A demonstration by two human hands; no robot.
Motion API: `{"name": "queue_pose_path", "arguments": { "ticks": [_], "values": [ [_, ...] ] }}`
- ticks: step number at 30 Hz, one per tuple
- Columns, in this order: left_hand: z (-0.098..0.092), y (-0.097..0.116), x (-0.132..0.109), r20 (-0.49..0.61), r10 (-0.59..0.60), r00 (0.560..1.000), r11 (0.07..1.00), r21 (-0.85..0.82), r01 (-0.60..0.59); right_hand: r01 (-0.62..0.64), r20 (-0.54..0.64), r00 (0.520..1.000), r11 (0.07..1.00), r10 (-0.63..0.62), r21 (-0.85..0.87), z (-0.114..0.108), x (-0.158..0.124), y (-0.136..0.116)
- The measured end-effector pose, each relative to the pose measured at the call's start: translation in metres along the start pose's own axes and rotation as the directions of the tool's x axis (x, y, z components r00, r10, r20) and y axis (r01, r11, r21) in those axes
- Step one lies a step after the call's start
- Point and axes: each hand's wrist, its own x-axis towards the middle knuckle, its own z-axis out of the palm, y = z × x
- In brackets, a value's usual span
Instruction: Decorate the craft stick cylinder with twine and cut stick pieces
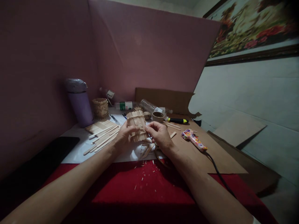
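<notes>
My left hand [125, 136] is wrapped around the left side of a small craft-stick cup [137, 122], its thumb across the front. Pale wooden sticks form the cup's wall, with bands and a petal-like pattern of small pieces on it. At the cup's right side, the thumb and finger of my right hand [159, 133] are pinched together; whatever lies between them is too small to make out. Below the right hand, scissors [160, 155] lie partly hidden. Loose craft sticks [105, 140] are spread left of my left hand.
A purple tumbler [80, 105] and another stick cup [100, 107] stand at the back left. Behind are plastic bottles [149, 105], a tape roll [158, 116] and a yellow-black utility knife [177, 120]. To the right lies a patterned glue gun [194, 140] with its cord. Wood scraps litter the red cloth [144, 186].
</notes>
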Motion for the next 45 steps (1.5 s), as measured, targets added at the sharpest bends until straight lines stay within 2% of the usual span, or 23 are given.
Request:
{"name": "queue_pose_path", "arguments": {
  "ticks": [12, 20, 34, 45],
  "values": [
    [0.0013, 0.0004, 0.0011, -0.014, 0.032, 0.999, 0.999, 0.023, -0.032, -0.019, 0.004, 1.0, 1.0, 0.018, 0.017, 0.0001, -0.0016, -0.0022],
    [0.0054, 0.0017, 0.0007, -0.14, 0.111, 0.984, 0.983, 0.163, -0.088, -0.063, 0.01, 0.998, 0.992, 0.063, 0.111, 0.001, -0.0001, -0.0015],
    [0.0038, 0.0018, 0.0011, -0.137, 0.113, 0.984, 0.98, 0.182, -0.087, -0.09, 0.044, 0.995, 0.989, 0.086, 0.114, -0.0015, 0.0, -0.0017],
    [0.0065, 0.0057, -0.003, -0.084, 0.077, 0.994, 0.986, 0.156, -0.063, -0.126, 0.083, 0.99, 0.984, 0.116, 0.125, -0.0047, 0.0034, 0.006]
  ]
}}
